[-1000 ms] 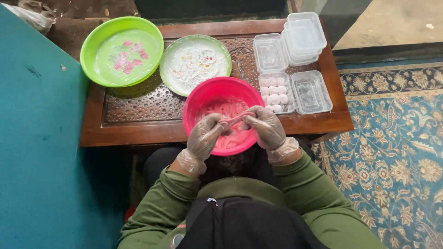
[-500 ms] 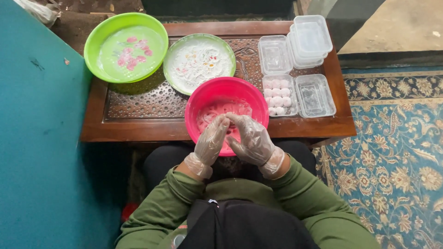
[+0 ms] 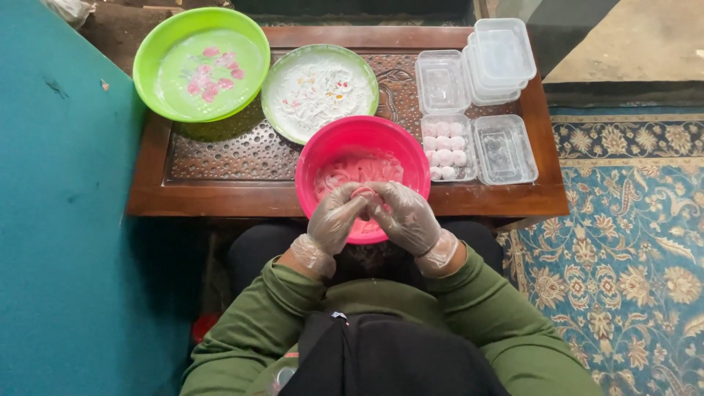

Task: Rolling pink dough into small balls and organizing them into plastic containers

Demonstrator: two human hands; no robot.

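Head | pink bowl [image 3: 323,150]: pink dough | clear box [image 3: 446,149]: pale balls

1 head-worn camera looks steeply down, close above the wooden table [image 3: 220,199] and the person's lap.
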